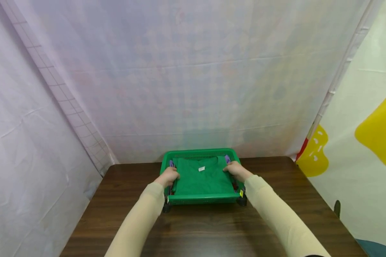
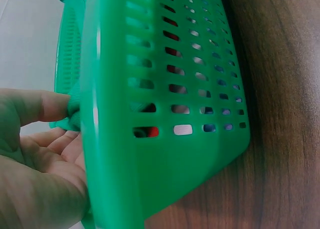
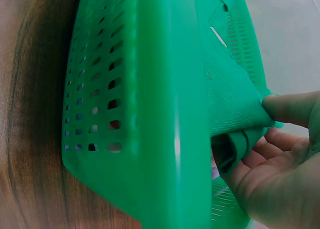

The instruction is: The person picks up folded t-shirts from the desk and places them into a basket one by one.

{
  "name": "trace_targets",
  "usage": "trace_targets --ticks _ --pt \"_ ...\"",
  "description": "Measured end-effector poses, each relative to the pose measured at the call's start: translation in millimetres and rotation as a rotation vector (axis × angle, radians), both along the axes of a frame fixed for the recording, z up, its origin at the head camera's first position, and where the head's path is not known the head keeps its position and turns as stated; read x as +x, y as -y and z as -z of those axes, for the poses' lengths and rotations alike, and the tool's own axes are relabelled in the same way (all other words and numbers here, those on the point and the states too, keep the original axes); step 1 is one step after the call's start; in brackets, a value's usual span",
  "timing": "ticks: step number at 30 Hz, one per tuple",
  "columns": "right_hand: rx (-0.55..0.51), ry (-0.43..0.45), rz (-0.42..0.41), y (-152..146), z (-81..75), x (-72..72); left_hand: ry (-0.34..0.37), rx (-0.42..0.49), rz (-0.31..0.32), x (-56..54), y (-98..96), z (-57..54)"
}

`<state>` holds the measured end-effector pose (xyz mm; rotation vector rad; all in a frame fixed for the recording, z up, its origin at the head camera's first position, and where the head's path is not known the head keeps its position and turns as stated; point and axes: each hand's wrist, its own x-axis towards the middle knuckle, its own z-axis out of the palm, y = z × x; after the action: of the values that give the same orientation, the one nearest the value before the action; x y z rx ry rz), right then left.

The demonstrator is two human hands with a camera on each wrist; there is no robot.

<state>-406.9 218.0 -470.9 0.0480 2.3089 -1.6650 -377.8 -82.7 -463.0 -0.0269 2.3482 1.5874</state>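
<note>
A folded green shirt (image 1: 202,180) with a white neck label lies in a green plastic basket (image 1: 202,197). At the shirt's left edge, my left hand (image 1: 169,175) pinches the fabric between thumb and fingers. My right hand (image 1: 236,170) pinches the opposite edge; the right wrist view shows the folded shirt layers (image 3: 237,104) between thumb and fingers. In the left wrist view the basket's rim (image 2: 105,109) hides much of the shirt. Through the slots of its wall, bits of red, white and blue show, too small to identify.
The basket stands on a dark brown wooden table (image 1: 202,232), near its back edge. Behind it hangs a pale curtain (image 1: 193,89). Purple items (image 1: 227,159) stick up beside the shirt inside the basket. Black pieces (image 1: 242,201) sit at the basket's front corners.
</note>
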Motion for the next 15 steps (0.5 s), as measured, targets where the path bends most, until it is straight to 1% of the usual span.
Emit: trace_targets --ticks 4,7,8,11,14,15 --pt "0.037 -0.041 -0.014 -1 2.3 1.4 -0.012 -0.022 0.001 1.9 0.3 -0.7" --pt "0.103 -0.079 -0.023 -3 1.0 3.2 -0.008 -0.030 -0.003 0.3 1.9 -0.2" --pt "0.125 -0.087 -0.021 -4 -0.2 3.9 -0.022 -0.044 0.012 -1.1 3.3 0.8" --pt "0.207 -0.120 -0.026 -6 -3.6 5.9 -0.023 -0.063 0.011 -3.7 5.8 0.7" --pt "0.265 -0.148 -0.034 -10 -6.3 7.8 -0.034 -0.052 0.004 -3.6 7.9 -1.8" --pt "0.279 -0.150 -0.037 -11 -7.1 8.1 -0.023 -0.039 -0.011 -2.3 7.6 -3.8"
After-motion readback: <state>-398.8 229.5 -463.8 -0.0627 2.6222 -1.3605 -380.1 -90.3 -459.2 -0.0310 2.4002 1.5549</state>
